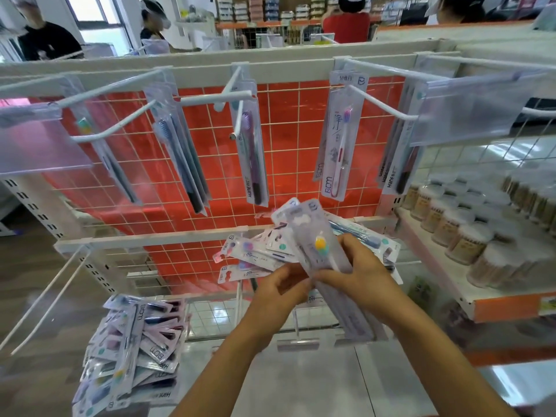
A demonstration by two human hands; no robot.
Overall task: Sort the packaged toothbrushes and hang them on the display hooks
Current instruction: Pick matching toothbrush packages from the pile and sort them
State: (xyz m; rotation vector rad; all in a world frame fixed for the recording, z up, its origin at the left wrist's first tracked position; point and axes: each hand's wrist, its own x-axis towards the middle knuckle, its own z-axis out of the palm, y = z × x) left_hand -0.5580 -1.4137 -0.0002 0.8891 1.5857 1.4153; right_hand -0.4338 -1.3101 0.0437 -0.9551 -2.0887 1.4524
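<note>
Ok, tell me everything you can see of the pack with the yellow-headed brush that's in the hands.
The yellow-headed toothbrush pack is a long, pale lilac card under clear plastic, with a hang hole at its top end. The brush head shows yellow and teal bristles. It lies tilted, top end up-left, on a fanned bundle of other packs. The right hand grips it from the right edge; the left hand holds the bundle from below.

Toothbrush packs [319,254]: glossy clear plastic. Display hooks [111,130]: smooth white-coated wire. Backing sheet [288,164]: shiny red.
</note>
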